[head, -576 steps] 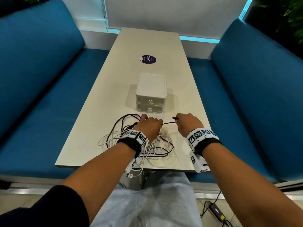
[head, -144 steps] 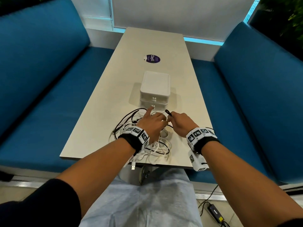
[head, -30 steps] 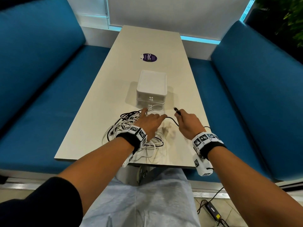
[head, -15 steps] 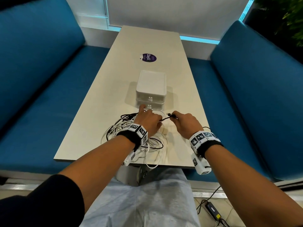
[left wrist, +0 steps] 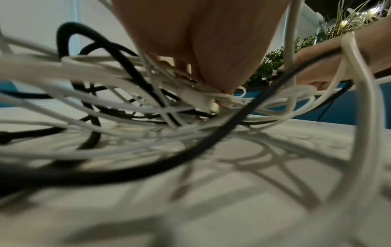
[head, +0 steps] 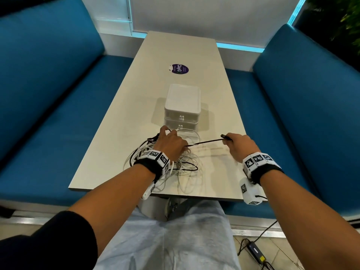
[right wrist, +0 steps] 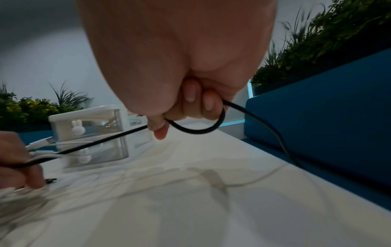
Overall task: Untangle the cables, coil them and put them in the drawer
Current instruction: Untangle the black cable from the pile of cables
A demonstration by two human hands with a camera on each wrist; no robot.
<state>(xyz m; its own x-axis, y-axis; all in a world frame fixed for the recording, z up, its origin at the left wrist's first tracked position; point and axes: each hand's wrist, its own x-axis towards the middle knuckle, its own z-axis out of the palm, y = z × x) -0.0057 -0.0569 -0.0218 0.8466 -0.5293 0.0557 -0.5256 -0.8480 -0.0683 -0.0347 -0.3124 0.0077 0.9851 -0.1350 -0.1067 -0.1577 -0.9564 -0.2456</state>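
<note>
In the centre of the head view, a tangle of white and black cables [head: 165,164] lies on the pale worktop [head: 120,121] near its lower edge, some white loops hanging over that edge. The left hand [head: 171,145] rests on top of the tangle with fingers curled down into it, pinching a black cable [head: 206,142] where it leaves the heap; the left wrist view shows the fingertips [left wrist: 224,86] pressed among white strands. The right hand [head: 240,147], to the right of the heap and apart from it, is closed around the same black cable near its plug end, which sticks out above the knuckles toward the upper left. In the right wrist view the cable loops under the curled fingers [right wrist: 190,95] and trails away toward the right of the frame. Between the hands the black cable runs taut and straight above the worktop. Just above the hands in the frame stands a small white drawer box [head: 182,106] with two stacked drawers, both shut, each with a small rabbit-shaped knob. Farther up the worktop is a round purple sticker [head: 179,69]. Blue benches [head: 48,94] flank the worktop on both sides.
</note>
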